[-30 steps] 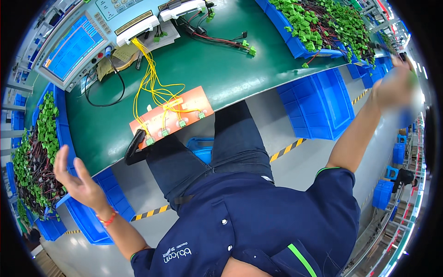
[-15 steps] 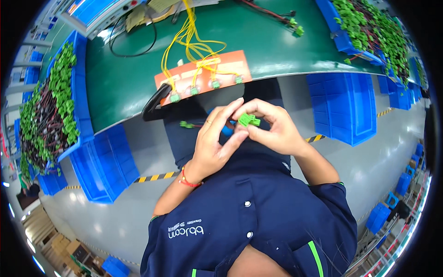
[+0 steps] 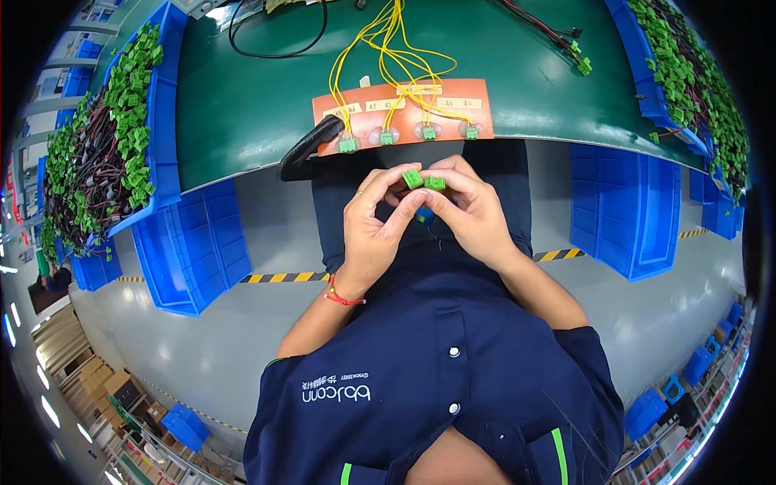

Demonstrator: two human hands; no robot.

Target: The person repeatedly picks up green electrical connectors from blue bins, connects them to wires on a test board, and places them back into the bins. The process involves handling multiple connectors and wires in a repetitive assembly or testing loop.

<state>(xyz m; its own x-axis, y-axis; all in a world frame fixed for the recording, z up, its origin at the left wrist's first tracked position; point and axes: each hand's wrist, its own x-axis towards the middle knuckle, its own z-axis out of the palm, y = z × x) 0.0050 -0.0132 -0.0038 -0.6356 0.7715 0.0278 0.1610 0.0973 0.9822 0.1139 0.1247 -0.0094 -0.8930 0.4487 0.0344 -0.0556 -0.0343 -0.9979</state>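
Over my lap, just short of the table edge, my two hands meet at the fingertips. Thumb and fingers of my left hand (image 3: 373, 217) pinch a small green connector (image 3: 413, 179). A second green connector (image 3: 435, 183) sits in the pinch of my right hand (image 3: 477, 212). The two connectors are side by side, close together, their wires mostly hidden by my fingers. Beyond my hands, an orange board (image 3: 477, 91) lies at the table's edge. Several green sockets (image 3: 386, 138) with yellow wires (image 3: 373, 50) line its near side.
A black handle-shaped piece (image 3: 311, 148) juts from the board's left end. Blue bins of green connectors and dark wires (image 3: 101, 153) flank the green table (image 3: 242, 105). Blue crates (image 3: 191, 250) stand below on both sides. A wire harness (image 3: 550, 34) lies at the far right.
A green connector now shows in each hand, side by side; before, one was at my fingertips and another hung left of my left hand. The view has shifted, with the board appearing farther right.
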